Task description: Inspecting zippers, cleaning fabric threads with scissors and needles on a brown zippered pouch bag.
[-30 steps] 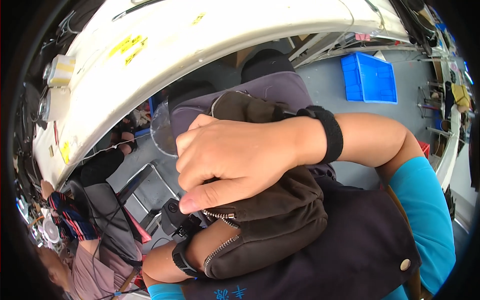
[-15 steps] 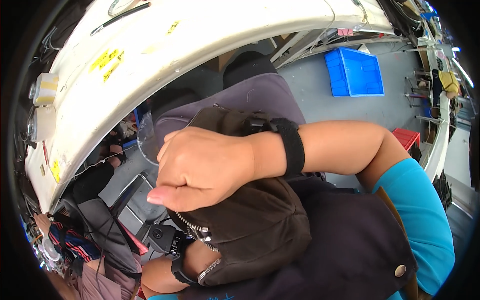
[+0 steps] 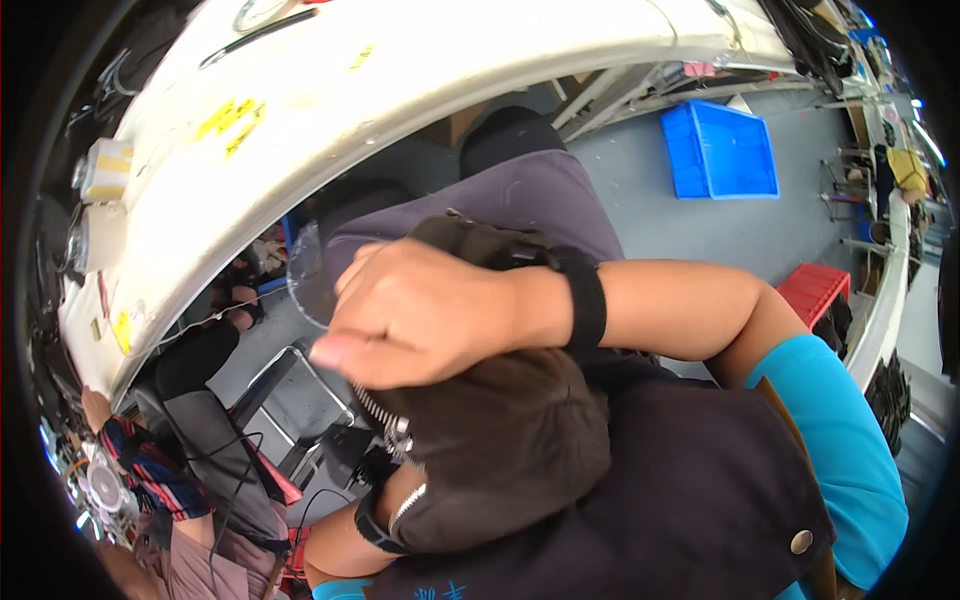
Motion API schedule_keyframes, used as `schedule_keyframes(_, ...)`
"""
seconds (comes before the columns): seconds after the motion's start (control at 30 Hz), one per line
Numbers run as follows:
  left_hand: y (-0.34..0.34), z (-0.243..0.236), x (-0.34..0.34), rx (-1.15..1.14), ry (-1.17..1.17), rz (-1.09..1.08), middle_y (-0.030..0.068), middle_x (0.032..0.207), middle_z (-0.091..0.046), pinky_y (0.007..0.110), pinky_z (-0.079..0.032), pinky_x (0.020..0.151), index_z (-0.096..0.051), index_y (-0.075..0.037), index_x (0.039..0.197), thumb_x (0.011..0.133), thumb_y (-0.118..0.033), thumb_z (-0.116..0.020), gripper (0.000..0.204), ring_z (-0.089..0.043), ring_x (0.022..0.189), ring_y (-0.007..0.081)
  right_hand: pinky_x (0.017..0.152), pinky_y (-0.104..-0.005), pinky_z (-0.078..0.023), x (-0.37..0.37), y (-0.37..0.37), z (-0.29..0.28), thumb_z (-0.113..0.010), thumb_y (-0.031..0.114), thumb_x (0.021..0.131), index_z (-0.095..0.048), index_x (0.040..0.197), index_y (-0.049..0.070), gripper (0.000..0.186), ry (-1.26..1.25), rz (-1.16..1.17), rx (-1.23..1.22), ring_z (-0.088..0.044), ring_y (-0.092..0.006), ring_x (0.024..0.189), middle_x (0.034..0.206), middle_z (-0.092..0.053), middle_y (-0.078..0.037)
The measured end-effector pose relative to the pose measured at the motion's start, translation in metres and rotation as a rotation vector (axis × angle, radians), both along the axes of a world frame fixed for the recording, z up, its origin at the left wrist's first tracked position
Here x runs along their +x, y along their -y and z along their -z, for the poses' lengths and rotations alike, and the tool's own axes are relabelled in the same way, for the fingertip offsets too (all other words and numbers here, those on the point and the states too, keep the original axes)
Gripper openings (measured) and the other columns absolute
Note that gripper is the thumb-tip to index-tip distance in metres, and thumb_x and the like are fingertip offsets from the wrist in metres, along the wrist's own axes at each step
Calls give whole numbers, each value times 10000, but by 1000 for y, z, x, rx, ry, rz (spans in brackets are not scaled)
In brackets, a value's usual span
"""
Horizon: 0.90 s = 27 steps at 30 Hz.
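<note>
On my lap is a dark brown fabric bag (image 3: 500, 445) with a silver zipper (image 3: 392, 425) that is undone along its left side. My right hand (image 3: 420, 312) lies over the top of the bag, knuckles up, its fingers curled around the cloth and slightly smeared by motion. Through the zipper opening my left hand reaches into the bag, so its fingers are hidden; only the left wrist (image 3: 395, 495) with a black strap shows. Another black strap (image 3: 583, 302) circles my right wrist.
A white table (image 3: 330, 100) curves across the far left, with a black pen (image 3: 255, 38) and yellow marks on it. A blue crate (image 3: 720, 150) and a red crate (image 3: 815, 290) stand on the floor to the right. Another person's arm (image 3: 150, 470) is at the lower left.
The view has shifted a little. My right hand has turned slightly and its thumb sits higher. My left wrist and the bag's zipper side have moved a bit to the right and up.
</note>
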<state>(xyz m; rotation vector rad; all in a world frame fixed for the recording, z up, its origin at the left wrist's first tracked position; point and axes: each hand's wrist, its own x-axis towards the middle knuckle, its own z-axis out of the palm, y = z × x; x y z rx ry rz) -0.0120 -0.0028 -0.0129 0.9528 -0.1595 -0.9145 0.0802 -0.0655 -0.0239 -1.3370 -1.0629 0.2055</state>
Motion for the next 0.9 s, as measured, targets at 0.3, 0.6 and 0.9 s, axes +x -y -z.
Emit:
schedule_keyframes(0.3, -27, -15, -8, 100, 112, -273, 108, 1508, -293, 353, -283, 1134, -251, -54, 1481, 991, -147, -471, 545, -317, 1384, 242, 518, -281, -266, 38, 63, -28, -546, 166, 946, -378, 593, 22, 416, -478, 85, 6, -313, -75, 558, 586, -361, 10)
schedule_keyframes(0.6, -11, -22, 1, 64, 215, -396, 106, 1517, -277, 354, -281, 1136, -235, -56, 1487, 985, -141, -482, 566, -305, 1391, 240, 884, -408, -386, 34, 105, -79, -729, 533, 725, -605, 1056, 47, 600, 104, 97, -302, -493, -287, 1015, 1085, -540, -155)
schedule_keyframes(0.9, 19, -21, 21, -670, -430, -506, 120, 1491, -283, 351, -250, 1156, -233, -45, 1470, 1023, -245, -347, 504, -305, 1388, 237, 988, -519, -399, 1, 94, -92, -887, 297, 587, -569, 1219, 96, 736, 504, 206, -598, -447, -453, 1226, 1319, -480, -203)
